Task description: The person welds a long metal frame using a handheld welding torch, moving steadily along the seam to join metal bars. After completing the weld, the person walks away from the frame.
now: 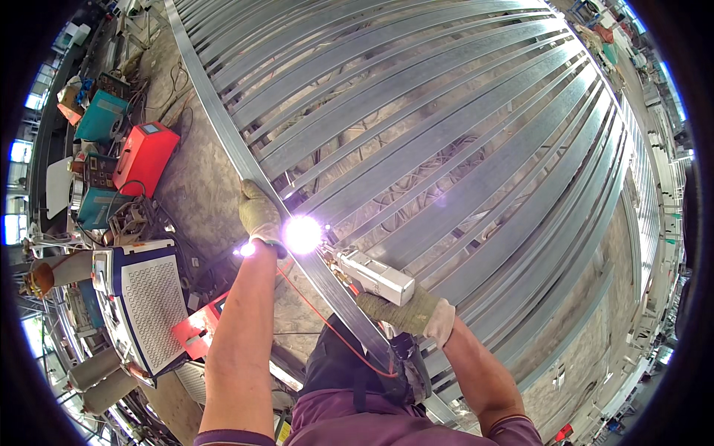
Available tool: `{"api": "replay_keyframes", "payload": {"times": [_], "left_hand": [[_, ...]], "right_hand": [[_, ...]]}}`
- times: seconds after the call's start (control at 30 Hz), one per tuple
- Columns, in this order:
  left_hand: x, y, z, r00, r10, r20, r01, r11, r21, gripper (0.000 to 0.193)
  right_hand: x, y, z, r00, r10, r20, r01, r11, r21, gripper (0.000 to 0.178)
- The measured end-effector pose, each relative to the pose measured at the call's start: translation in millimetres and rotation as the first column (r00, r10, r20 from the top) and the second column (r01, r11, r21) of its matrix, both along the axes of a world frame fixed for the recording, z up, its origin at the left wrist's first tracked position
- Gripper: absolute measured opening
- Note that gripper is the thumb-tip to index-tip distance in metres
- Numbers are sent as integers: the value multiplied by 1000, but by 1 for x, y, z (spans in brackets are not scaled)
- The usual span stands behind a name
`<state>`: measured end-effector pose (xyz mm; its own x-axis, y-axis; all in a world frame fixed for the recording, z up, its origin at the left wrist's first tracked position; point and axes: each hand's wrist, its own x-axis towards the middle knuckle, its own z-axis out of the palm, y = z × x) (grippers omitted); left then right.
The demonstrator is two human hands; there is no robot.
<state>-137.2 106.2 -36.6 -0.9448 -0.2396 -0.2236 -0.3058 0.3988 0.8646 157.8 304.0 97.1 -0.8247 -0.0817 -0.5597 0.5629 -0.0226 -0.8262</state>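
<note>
The right hand (405, 312), in a green-grey work glove, has its fingers wrapped around a handheld welding gun (375, 277), with no gap to be seen. The gun has a boxy white body, and its front end points up and left at a very bright white light (303, 235) (so bright that it hides the tip and the spot under it). The left hand (260, 213), gloved too, is on the long grey metal rail (223, 137), just beside the light. How far its fingers are bent around the rail, I cannot tell. The rail runs on a slant from the top left down toward the person's lap. On its right side, many flat grey metal slats (476, 204) spread out like a big fan. A thin orange cord (329, 325) hangs near the rail, close to the person's dark trousers and purple shirt (372, 420). Through the gaps between the slats, loops of cable lie on the floor. Over to the left are a red machine box (147, 158), a teal one (102, 117) behind it, and a white and blue cabinet (152, 308) with a dotted panel.
</note>
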Motion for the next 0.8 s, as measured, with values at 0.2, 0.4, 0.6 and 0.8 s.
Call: {"api": "replay_keyframes", "payload": {"times": [0.2,0.4,0.6,0.8], "left_hand": [[-2,0,-3,1000,6,-27,-8,997,-76,69],[-2,-2,-3,1000,3,-25,-5,999,-47,69],[0,1,3,1000,-12,21,13,999,-37,74],[-1,3,1,1000,25,-17,-27,996,-82,77]], "right_hand": [[1,-1,-2,1000,-8,-23,8,1000,2,59],[5,-2,-5,1000,14,-15,-13,1000,24,60],[5,1,3,999,2,46,-1,999,-33,62],[3,2,8,995,22,100,-18,999,-45,60]]}}
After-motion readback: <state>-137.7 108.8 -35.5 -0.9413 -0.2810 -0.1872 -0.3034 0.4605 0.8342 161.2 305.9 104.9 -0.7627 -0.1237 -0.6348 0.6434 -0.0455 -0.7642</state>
